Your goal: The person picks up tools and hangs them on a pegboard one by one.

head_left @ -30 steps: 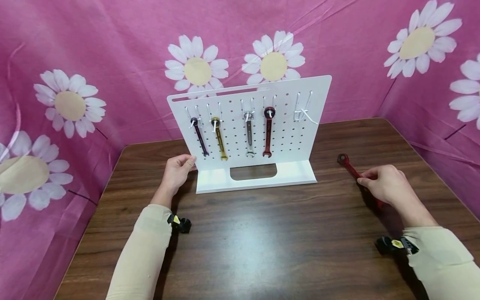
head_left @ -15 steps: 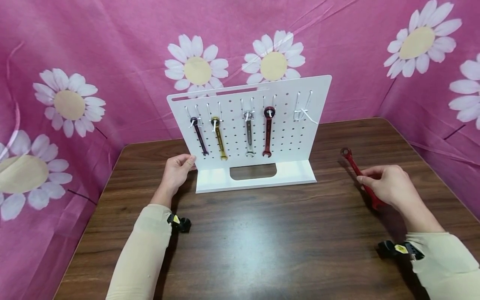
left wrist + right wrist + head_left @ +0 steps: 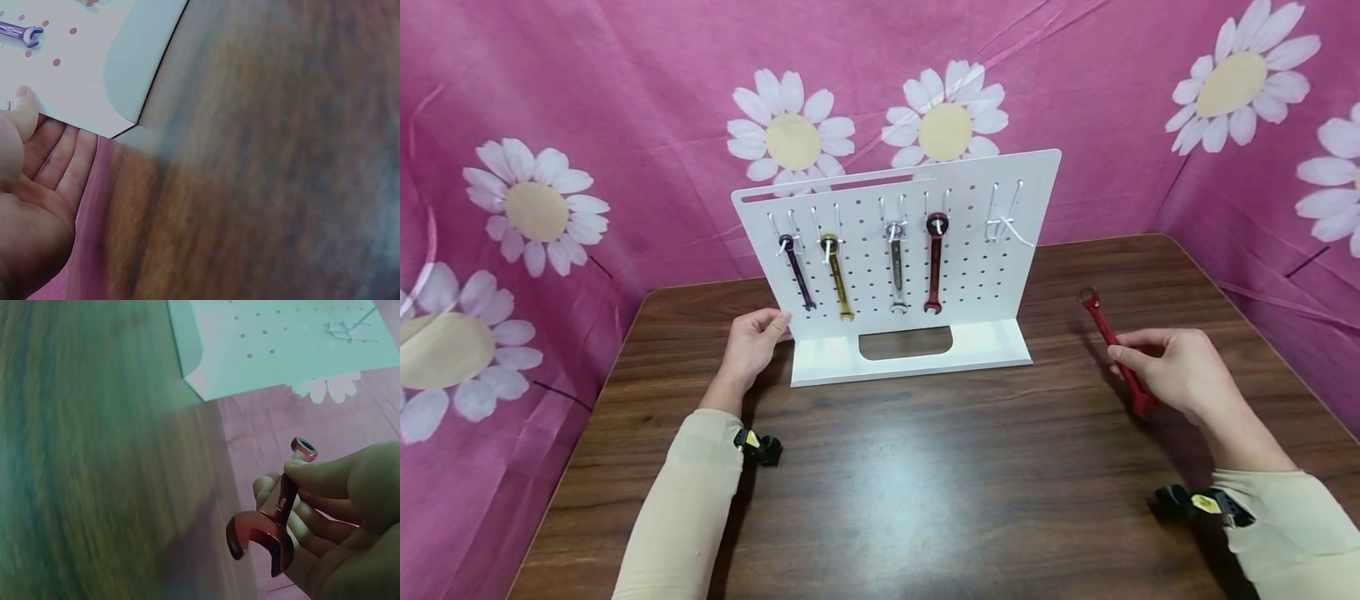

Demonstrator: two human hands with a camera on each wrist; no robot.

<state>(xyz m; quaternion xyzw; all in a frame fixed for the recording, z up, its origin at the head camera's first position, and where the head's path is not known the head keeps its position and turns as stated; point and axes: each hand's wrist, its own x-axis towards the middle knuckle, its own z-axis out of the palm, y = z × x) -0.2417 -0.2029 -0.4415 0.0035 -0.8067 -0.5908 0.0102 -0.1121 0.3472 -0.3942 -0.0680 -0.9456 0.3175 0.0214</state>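
Observation:
A red combination wrench (image 3: 1099,323) is pinched between thumb and fingers of my right hand (image 3: 1176,371), raised off the table to the right of the white pegboard (image 3: 880,275). Its ring end points away; the open end (image 3: 259,531) faces the right wrist camera. My left hand (image 3: 755,346) grips the pegboard's lower left edge, thumb on the front and fingers behind it. From the board's hooks hang a purple wrench (image 3: 798,275), a yellow wrench (image 3: 839,283), a silver wrench (image 3: 897,271) and another red wrench (image 3: 935,267). A hook at the right (image 3: 1003,227) carries nothing.
The pegboard stands on its white base (image 3: 988,346) toward the back of the brown wooden table (image 3: 895,483). Behind and beside the table hangs a pink cloth (image 3: 647,100) with white daisies.
My right hand has lifted the red wrench from the table and turned it, ring end now farther back and the open end showing. My left hand stays on the board.

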